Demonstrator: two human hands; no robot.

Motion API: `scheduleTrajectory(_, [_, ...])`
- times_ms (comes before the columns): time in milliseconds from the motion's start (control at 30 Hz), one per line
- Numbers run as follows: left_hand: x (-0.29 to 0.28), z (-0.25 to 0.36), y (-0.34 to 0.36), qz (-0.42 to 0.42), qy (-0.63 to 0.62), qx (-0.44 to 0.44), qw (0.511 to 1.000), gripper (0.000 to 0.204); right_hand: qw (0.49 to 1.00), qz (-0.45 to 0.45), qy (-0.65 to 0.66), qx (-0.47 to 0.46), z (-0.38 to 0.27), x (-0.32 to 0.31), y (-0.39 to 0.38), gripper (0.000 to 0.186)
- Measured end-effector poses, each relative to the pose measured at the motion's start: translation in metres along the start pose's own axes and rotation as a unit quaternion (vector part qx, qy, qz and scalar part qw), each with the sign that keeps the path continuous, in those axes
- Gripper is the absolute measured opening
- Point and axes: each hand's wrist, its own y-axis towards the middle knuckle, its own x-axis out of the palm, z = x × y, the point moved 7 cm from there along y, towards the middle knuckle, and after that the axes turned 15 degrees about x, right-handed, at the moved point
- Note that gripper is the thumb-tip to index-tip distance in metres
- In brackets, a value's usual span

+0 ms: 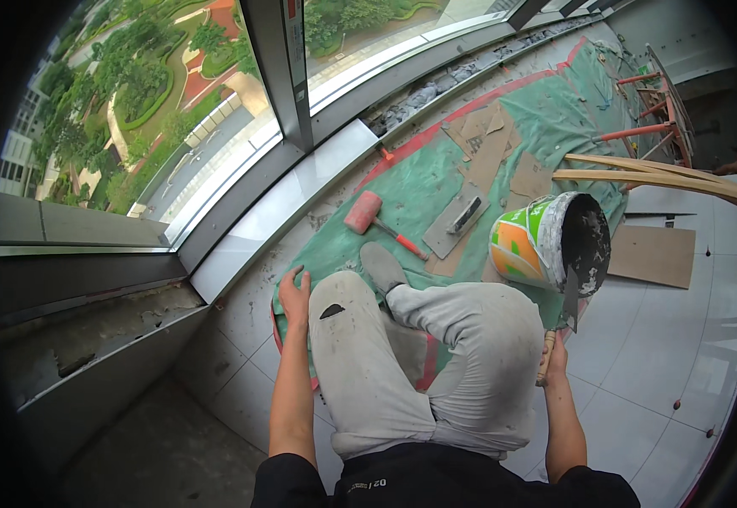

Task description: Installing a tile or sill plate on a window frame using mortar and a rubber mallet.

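Observation:
My right hand (557, 362) is closed round the wooden handle of a trowel (571, 306), whose grey blade points up to the mouth of a bucket. That bucket (521, 245), white, green and orange, leans with its mouth turned right; dark residue coats its inside. My left hand (294, 298) is beside my left knee, fingers apart and holding nothing. Ahead of my feet lie a rubber mallet (363, 212) with a pink head and a flat plastering trowel (456, 225) with a dark handle, on the green sheet (335, 241).
Torn cardboard (491, 152) lies on the sheet, and a brown board (652, 256) on the pale tiles at right. Long wooden strips (665, 175) arch near the bucket. A red metal frame (660, 110) stands far right. Windows with a white tiled sill (288, 199) run along the left.

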Motion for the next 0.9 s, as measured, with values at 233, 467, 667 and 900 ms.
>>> scheduleTrajectory(233, [-0.068, 0.012, -0.002, -0.027, -0.144, -0.081, 0.986, 0.049, 0.998, 0.019, -0.059, -0.028, 0.03, -0.025, -0.104, 0.054])
scheduleTrajectory(467, [-0.052, 0.174, -0.024, -0.076, 0.02, 0.176, 0.981, 0.046, 0.913, 0.153, -0.192, -0.325, -0.105, 0.026, -0.132, 0.043])
scheduleTrajectory(667, [-0.053, 0.18, -0.014, -0.079, 0.014, 0.17, 0.982, 0.045, 0.91, 0.153, -0.264, -0.281, -0.101, 0.019, -0.056, 0.046])
scheduleTrajectory(900, [-0.066, 0.161, -0.019, -0.04, -0.008, 0.143, 0.989, 0.045, 0.903, 0.188, -0.363, -0.136, -0.014, -0.013, -0.144, 0.051])
